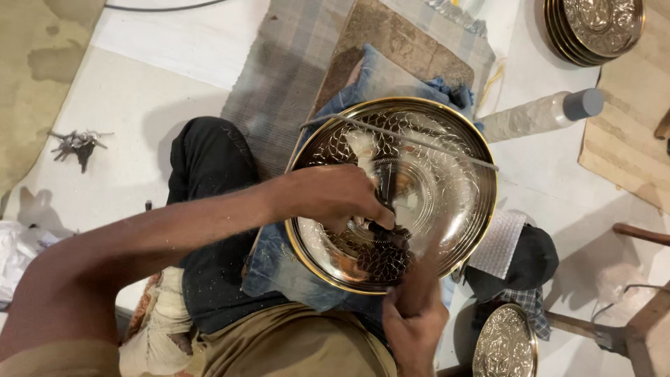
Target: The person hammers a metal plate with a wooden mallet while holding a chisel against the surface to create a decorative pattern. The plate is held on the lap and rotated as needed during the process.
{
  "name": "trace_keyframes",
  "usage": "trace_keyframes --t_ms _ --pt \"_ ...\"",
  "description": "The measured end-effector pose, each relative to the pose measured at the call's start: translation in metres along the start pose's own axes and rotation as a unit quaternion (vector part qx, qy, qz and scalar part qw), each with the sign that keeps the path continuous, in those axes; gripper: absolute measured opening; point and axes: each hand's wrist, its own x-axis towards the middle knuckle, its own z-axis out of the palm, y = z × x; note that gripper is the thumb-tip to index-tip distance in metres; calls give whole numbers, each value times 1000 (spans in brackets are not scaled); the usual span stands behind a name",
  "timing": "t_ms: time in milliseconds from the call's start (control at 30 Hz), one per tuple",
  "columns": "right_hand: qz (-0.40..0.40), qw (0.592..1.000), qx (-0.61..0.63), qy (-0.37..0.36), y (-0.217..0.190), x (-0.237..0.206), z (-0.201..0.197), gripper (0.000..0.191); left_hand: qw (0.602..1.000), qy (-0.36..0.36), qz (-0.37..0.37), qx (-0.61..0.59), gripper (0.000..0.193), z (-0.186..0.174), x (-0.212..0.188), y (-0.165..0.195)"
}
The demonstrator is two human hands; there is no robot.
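My left hand (335, 199) pinches a small dark tool (387, 227) against the inside of the engraved brass plate (419, 150), which rests on blue denim cloth (279, 269) over my lap. My right hand (413, 318) is blurred at the plate's near rim; I cannot tell its grip. A thin metal rod (447, 148) lies across the plate.

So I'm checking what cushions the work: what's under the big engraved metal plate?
Blue denim cloth shows beneath the plate, over a wooden board and a checked mat. Whatever lies under the plate's middle is covered.
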Motion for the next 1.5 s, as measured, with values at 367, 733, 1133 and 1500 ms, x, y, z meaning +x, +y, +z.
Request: trace_keyframes --t_ms 367,733,1133,1500 --pt "-45 995 83 32 -28 1 7 41 998 31 42 -21 64 0 2 -4" --pt "4 1000 -12 -18 -16 -1 10 48 994 51 88 -24 54 -6 1 -6" --pt "22 998 -52 -22 -7 -7 14 40 996 52 66 -31 57 -6 1 -10" --pt "-1 1000 20 -6 -25 -6 12 47 998 33 48 -38 55 -10 3 -11"
